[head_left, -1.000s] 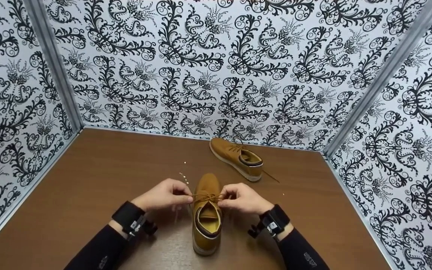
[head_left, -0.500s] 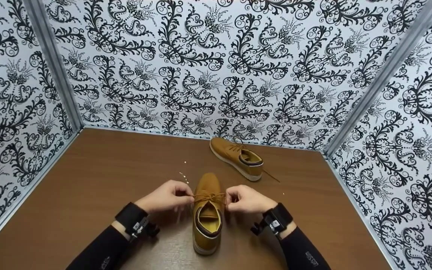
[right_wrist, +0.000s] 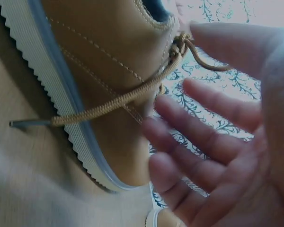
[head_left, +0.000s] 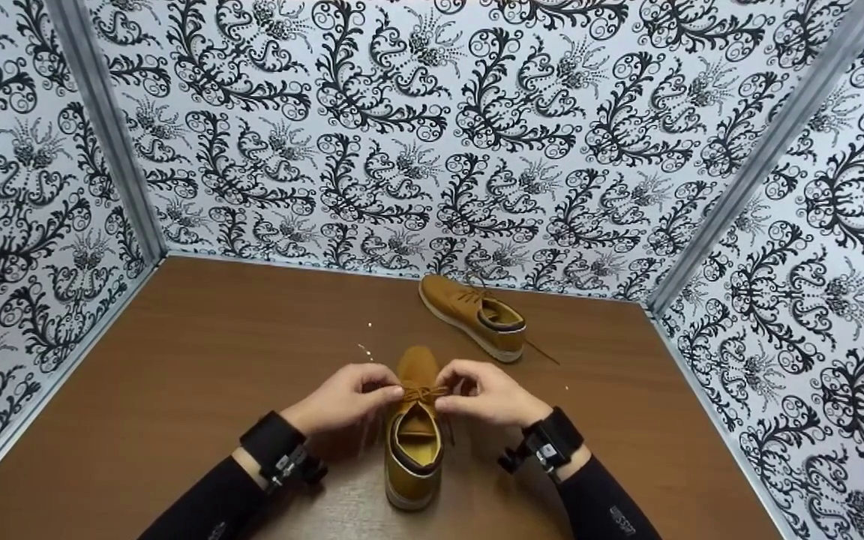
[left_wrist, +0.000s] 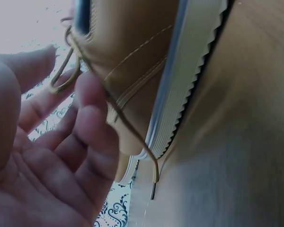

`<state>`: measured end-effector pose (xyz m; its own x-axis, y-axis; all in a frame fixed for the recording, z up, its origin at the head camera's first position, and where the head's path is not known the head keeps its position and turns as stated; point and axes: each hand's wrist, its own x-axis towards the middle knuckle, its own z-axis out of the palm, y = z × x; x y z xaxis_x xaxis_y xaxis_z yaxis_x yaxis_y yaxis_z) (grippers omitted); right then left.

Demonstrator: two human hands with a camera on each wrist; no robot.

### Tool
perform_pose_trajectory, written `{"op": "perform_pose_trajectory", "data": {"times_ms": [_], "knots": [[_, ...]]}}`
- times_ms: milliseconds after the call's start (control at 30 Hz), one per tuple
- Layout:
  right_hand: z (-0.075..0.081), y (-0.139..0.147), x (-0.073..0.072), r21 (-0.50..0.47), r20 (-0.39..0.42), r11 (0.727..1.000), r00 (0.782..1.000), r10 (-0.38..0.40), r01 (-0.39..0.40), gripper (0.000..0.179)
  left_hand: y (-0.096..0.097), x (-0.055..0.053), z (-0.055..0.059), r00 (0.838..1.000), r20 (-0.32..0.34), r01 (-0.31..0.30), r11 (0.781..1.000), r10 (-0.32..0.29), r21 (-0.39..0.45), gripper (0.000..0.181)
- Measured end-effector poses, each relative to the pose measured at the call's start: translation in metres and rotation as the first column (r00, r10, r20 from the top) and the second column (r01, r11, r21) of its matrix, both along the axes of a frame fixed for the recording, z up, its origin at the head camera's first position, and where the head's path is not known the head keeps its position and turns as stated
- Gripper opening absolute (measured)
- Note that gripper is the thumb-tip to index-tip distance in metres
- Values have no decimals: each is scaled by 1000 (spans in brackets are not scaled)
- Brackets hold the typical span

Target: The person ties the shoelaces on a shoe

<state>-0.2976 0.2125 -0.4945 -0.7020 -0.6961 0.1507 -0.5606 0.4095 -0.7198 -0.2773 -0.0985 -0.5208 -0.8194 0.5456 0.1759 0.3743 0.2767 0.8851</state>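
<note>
A tan lace-up shoe (head_left: 409,487) stands upright on the table, toe pointing away from me. Its brown lace is tied in a bow (head_left: 423,394). At the bow's left side is my left hand (head_left: 349,394); a lace loop (left_wrist: 61,87) lies between thumb and forefinger, which stand apart in the left wrist view. My right hand (head_left: 488,394) is at the other side, thumb and forefinger parted around the right loop (right_wrist: 206,64). A tipped lace end hangs down each side of the shoe, the right lace end (right_wrist: 104,108) crossing its sole edge.
A second tan shoe (head_left: 469,319) stands farther back right, its lace end (head_left: 543,352) trailing on the brown table (head_left: 237,330). Patterned black-and-white walls (head_left: 402,150) enclose the table at back and sides. Small bright specks show left of the near shoe's toe.
My right hand first drew outward with its loop, then came back in to the bow with its fingers parted. My left hand has moved right, closer to the knot. Both shoes stay put.
</note>
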Motion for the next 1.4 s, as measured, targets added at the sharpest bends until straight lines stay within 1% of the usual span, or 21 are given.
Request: {"op": "perform_pose_trajectory", "data": {"times_ms": [100,167,300,400,633,833,1033,1133,1233,1333,1400], "knots": [[-2,-2,-1,-53,-39,999,999,6,-8,11,0,0,0,998,-49,-26,1000,25,-4,17],[-3,-2,-1,-68,-43,998,999,1,-4,11,-1,-1,-1,997,-70,-34,999,33,-1,14],[-3,-1,-1,-49,-23,999,1000,-16,15,16,-6,-4,-2,995,-90,-39,999,38,-9,11],[-2,0,-1,-26,-21,999,1000,-21,21,18,-10,-6,-2,995,-95,-30,999,28,-25,12],[-2,1,-2,-12,-6,1000,1000,-25,25,18,-20,-10,-1,998,-57,5,1000,-6,-24,11],[-2,3,-3,-5,-9,1000,1000,-22,22,18,-26,-14,-1,996,-90,12,998,-17,-55,9],[-4,5,-6,-26,28,999,999,-28,29,18,-29,-17,-3,991,-125,41,998,-47,-49,10],[-5,5,-6,-42,50,998,998,-37,39,17,-30,-19,-4,990,-133,50,998,-55,-41,11],[-5,4,-6,-70,64,997,997,-37,41,15,-30,-19,-4,994,-96,48,999,-50,-23,13],[-5,3,-5,-89,68,995,997,-44,50,11,-29,-18,-3,999,-21,34,999,-34,17,16],[-4,2,-3,-102,84,993,995,-54,62,9,-27,-16,-2,999,26,25,998,-26,54,19]]}}
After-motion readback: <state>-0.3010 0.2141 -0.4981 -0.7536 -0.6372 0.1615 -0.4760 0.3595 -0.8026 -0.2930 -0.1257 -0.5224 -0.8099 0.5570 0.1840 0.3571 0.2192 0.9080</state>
